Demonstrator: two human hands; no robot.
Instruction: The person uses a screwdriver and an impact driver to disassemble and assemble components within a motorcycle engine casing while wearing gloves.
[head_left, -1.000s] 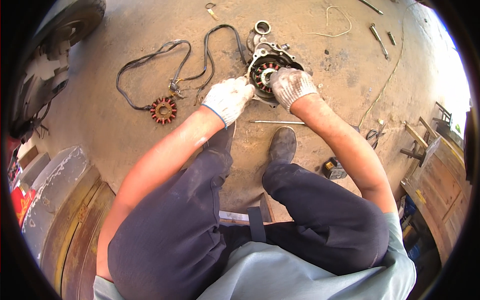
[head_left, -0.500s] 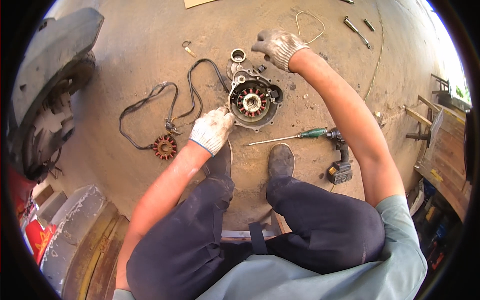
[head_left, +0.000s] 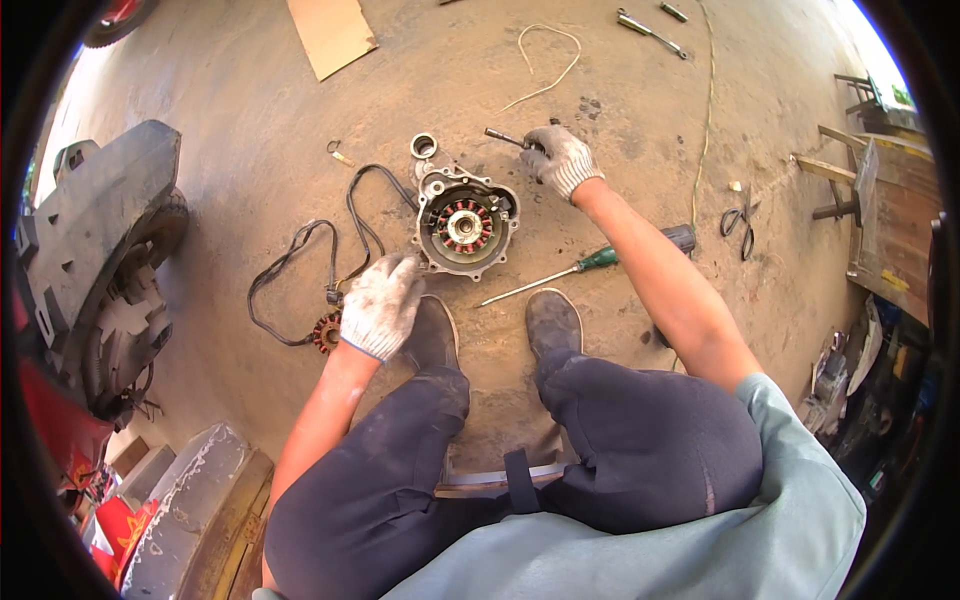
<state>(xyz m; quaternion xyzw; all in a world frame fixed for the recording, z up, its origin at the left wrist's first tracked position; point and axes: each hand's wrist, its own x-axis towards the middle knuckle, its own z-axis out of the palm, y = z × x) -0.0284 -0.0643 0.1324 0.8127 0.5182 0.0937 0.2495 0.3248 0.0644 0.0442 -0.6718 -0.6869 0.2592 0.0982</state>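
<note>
- The stator cover [head_left: 465, 222], a round grey engine casing with copper windings ringed inside it, lies open side up on the concrete floor [head_left: 250, 120], just ahead of the person's two dark shoes [head_left: 548, 322].
- The left hand [head_left: 380, 305], in a soiled white knit glove, rests at the near left edge of the stator cover, knuckles up and fingers curled together; whether it grips the casing rim or only touches it cannot be told.
- The right hand [head_left: 560, 160], gloved the same way, is beyond and right of the stator cover, fingers clamped around a short dark metal tool [head_left: 503, 136] whose tip points left.
- A black cable loop [head_left: 300, 270] runs from the far left of the stator cover and curls out to the left over the floor.
- A second, loose stator [head_left: 326, 332] with reddish copper coils lies left of the cover, just beside the left wrist.
- A small metal ring [head_left: 424, 146] sits touching or just beyond the far edge of the stator cover.
- A green-handled screwdriver [head_left: 560, 275] lies right of the cover, its shaft pointing toward the shoes and its handle passing under the right forearm.
- Well beyond the stator cover lie a piece of cardboard [head_left: 332, 35] and a bent white wire [head_left: 545, 60].
- Far left of it stands a scooter's black bodywork [head_left: 95, 260].
</note>
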